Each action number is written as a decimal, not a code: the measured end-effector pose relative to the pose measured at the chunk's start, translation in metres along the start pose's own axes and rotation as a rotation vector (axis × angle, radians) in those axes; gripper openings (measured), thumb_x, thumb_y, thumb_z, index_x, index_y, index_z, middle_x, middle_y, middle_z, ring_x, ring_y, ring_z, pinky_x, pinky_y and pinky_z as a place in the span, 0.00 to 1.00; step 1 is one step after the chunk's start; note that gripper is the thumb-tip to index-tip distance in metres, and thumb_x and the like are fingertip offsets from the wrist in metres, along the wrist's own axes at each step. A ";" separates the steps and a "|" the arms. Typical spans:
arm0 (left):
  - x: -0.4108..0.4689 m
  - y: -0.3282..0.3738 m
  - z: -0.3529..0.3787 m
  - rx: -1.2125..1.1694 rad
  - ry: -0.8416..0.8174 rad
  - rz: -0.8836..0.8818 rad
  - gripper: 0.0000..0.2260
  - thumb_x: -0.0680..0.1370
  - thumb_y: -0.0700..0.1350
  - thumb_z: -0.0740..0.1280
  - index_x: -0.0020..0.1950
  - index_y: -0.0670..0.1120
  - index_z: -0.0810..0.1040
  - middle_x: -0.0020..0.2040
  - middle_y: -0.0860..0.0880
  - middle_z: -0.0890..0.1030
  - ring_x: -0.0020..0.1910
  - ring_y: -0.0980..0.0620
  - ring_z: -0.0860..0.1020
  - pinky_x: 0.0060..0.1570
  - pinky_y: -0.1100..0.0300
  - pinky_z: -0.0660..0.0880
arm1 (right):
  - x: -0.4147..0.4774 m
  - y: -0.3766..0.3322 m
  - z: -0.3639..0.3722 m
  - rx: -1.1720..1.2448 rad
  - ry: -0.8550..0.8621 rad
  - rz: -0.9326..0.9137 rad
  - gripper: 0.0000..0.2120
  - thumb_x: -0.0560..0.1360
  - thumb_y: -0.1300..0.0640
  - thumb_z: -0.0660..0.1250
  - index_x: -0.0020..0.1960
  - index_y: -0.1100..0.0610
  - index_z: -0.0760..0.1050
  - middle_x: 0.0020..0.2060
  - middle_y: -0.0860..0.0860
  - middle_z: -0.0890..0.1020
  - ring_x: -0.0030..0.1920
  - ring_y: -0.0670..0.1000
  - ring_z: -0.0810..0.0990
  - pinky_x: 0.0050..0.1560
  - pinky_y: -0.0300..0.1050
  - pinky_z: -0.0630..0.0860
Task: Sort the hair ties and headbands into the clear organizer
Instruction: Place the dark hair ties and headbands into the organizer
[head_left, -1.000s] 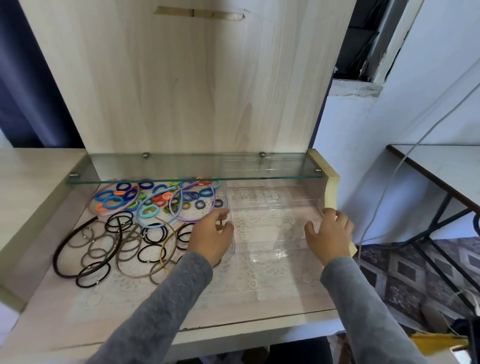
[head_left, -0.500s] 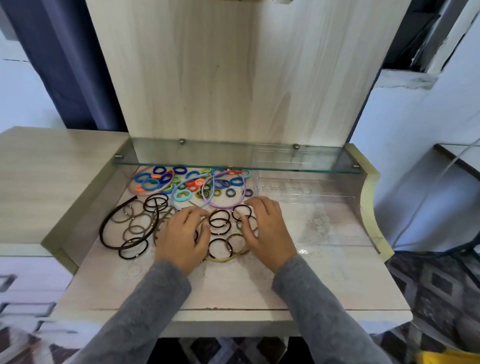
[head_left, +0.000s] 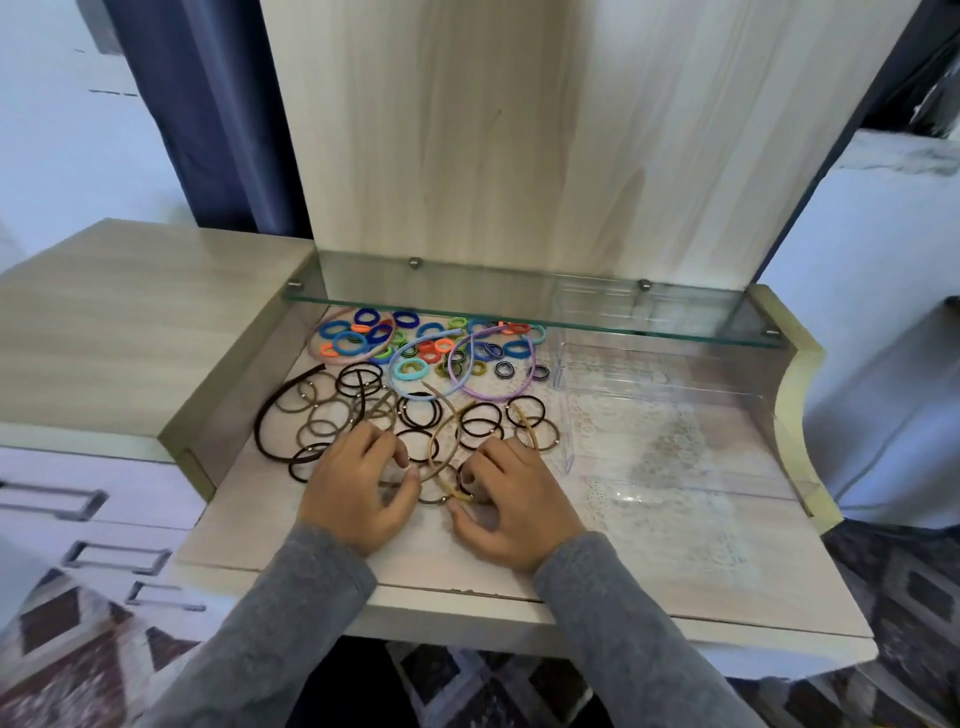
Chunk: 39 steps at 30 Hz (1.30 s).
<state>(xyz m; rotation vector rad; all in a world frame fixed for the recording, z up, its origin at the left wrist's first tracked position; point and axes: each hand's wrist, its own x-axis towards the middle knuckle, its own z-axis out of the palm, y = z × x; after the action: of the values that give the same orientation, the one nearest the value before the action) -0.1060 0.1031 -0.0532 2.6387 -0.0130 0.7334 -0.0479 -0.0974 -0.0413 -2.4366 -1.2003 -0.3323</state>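
Hidden: the fingertips of both hands are curled down among the ties, so what lies beneath them cannot be made out; the forearms are cut off by the lower edge.
Left hand (head_left: 358, 488): a loose, half-closed grip is seen, fingers bent onto the desk (head_left: 291, 525) at the near edge of the pile; whether a tie is actually pinched cannot be told.
Right hand (head_left: 511, 501): a similar half-curled grip is seen, thumb and fingers resting beside the tan headband (head_left: 441, 457); contact looks likely, a firm hold cannot be confirmed.
Tan headband: it is laid between the two hands, its open ends toward 6 o'clock.
Black and brown hair ties (head_left: 415, 415): they are spread just beyond both hands, toward 12 o'clock.
Dark brown headband (head_left: 265, 415): it is laid at 10 o'clock of the left hand.
Clear organizer (head_left: 670, 415): it is set at 2 o'clock of the right hand, near it; its walls are hard to trace against the lace mat (head_left: 675, 514).
Coloured hair ties (head_left: 415, 343): they are heaped farther off at 12 o'clock, partly under the glass shelf (head_left: 519, 306).
Blue headband (head_left: 415, 382) and purple headband (head_left: 493, 395): they are laid overlapping among the coloured ties.
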 end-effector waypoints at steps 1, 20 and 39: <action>-0.001 0.001 0.000 -0.009 -0.016 0.007 0.09 0.71 0.50 0.65 0.42 0.45 0.77 0.42 0.50 0.73 0.39 0.49 0.72 0.38 0.54 0.73 | -0.001 0.000 -0.001 -0.002 -0.008 -0.001 0.14 0.71 0.44 0.64 0.46 0.55 0.72 0.44 0.48 0.72 0.44 0.48 0.69 0.45 0.45 0.70; 0.017 0.010 -0.013 -0.221 0.050 -0.018 0.07 0.74 0.47 0.61 0.42 0.46 0.76 0.39 0.53 0.74 0.38 0.56 0.73 0.40 0.64 0.73 | 0.013 0.014 -0.027 0.061 0.091 0.032 0.05 0.71 0.54 0.64 0.43 0.54 0.76 0.39 0.44 0.77 0.43 0.49 0.70 0.45 0.43 0.70; 0.089 0.030 -0.047 -0.852 -0.007 -0.613 0.08 0.81 0.42 0.60 0.51 0.46 0.80 0.31 0.51 0.74 0.27 0.59 0.72 0.28 0.64 0.71 | 0.082 0.021 -0.094 0.568 0.154 0.396 0.03 0.73 0.59 0.70 0.41 0.54 0.80 0.31 0.44 0.78 0.31 0.40 0.73 0.34 0.30 0.70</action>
<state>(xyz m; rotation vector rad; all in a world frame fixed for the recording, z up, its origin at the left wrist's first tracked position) -0.0558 0.1021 0.0395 1.6869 0.3769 0.3734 0.0151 -0.0941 0.0687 -2.0340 -0.6127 -0.0458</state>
